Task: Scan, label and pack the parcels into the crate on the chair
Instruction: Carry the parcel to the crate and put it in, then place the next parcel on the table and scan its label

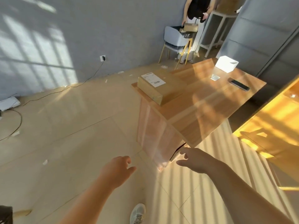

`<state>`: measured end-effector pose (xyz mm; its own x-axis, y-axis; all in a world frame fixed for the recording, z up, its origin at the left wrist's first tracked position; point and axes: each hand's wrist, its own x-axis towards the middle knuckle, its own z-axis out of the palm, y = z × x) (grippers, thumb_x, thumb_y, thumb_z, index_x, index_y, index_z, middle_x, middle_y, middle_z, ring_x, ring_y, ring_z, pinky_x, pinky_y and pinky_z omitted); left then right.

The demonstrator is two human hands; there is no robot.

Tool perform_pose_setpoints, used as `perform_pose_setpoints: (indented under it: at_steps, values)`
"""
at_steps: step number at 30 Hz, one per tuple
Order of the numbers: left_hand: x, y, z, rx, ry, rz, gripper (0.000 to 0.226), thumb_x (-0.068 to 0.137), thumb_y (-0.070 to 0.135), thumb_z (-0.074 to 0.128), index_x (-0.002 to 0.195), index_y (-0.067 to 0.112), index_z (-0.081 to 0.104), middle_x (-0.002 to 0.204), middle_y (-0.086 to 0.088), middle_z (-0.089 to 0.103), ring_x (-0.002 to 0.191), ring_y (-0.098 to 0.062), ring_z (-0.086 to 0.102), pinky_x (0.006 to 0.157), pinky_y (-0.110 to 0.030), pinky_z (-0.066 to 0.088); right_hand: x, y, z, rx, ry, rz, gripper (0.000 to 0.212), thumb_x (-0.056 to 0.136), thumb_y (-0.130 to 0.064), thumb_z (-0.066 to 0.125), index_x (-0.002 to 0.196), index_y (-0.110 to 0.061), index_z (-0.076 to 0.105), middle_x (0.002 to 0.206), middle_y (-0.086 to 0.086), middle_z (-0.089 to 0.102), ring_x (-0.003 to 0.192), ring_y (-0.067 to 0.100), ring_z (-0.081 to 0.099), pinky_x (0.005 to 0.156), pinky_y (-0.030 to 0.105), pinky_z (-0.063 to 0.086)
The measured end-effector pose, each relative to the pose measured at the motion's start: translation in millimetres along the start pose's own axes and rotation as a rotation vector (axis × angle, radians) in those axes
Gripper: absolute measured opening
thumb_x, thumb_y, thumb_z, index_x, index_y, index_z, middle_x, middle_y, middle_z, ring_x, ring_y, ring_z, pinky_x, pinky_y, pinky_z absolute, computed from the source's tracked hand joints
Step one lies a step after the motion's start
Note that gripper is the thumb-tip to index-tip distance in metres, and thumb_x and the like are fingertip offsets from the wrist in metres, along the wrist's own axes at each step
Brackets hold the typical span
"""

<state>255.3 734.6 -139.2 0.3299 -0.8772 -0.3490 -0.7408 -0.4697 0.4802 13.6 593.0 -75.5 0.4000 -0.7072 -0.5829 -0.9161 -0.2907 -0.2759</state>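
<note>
A brown cardboard parcel [159,87] with a white shipping label lies on the far left corner of the wooden table [210,107]. My left hand [118,168] and my right hand [194,159] are both stretched forward below the table's near corner, fingers loosely spread, holding nothing. At the back stands a light blue chair [175,38] carrying a dark crate [187,35] with cardboard parcels [191,27] sticking out of it.
Another person [199,8] bends over the crate at the back. A white box [226,63], a small label [214,77] and a black phone [239,84] lie on the table. A cable [64,89] runs across the tiled floor from a wall socket. Paper scraps litter the floor.
</note>
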Motion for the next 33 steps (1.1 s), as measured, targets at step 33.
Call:
perform_pose_setpoints:
  at_steps: [33]
  values:
    - [297,250,30,-0.364,0.377,-0.348,0.03,0.086,0.042,0.058,0.112,0.026,0.059,0.109,0.007,0.059,0.092,-0.011,0.057,0.075,-0.026,0.045,315,153,-260,-0.262,0.134,-0.227,0.048,0.092,-0.051,0.051,0.131,-0.024,0.048,0.119,-0.005,0.06,0.094,0.016,0.058,0.074,0.033,0.048]
